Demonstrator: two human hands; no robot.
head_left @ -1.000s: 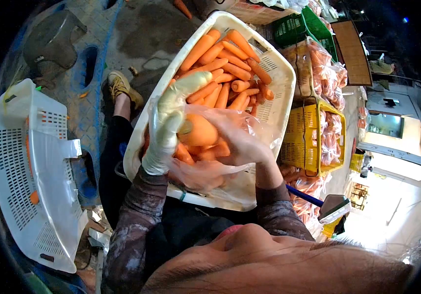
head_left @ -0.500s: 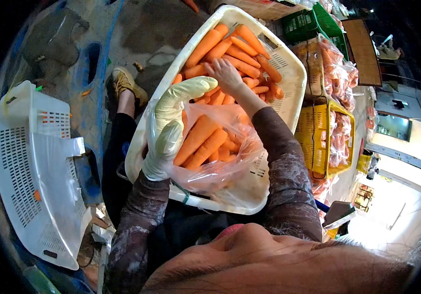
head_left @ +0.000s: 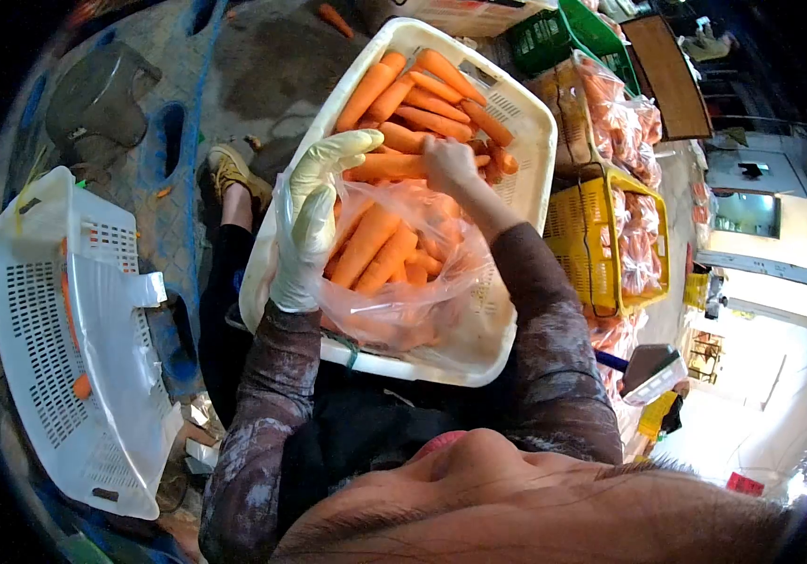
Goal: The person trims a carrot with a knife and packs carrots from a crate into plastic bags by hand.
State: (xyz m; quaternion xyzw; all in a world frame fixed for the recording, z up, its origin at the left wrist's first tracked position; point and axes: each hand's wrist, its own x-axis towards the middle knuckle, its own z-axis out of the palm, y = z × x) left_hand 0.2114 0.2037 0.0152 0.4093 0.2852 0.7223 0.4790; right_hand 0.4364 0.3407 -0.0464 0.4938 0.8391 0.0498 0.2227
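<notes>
Right grip (head_left: pixel 450 167) is clasping a carrot (head_left: pixel 386 167) over the white crate (head_left: pixel 483 359) in the head view, while the gloved left grip (head_left: pixel 317 211) is holding thumb and fingers apart against the clear plastic bag (head_left: pixel 403 312). That bag is lying open in the crate's near end with several carrots inside, and loose carrots (head_left: pixel 431 123) are filling the far end. Yellow crate (head_left: pixel 577 240) with bagged carrots (head_left: pixel 641 246) is standing just beside, on the right.
</notes>
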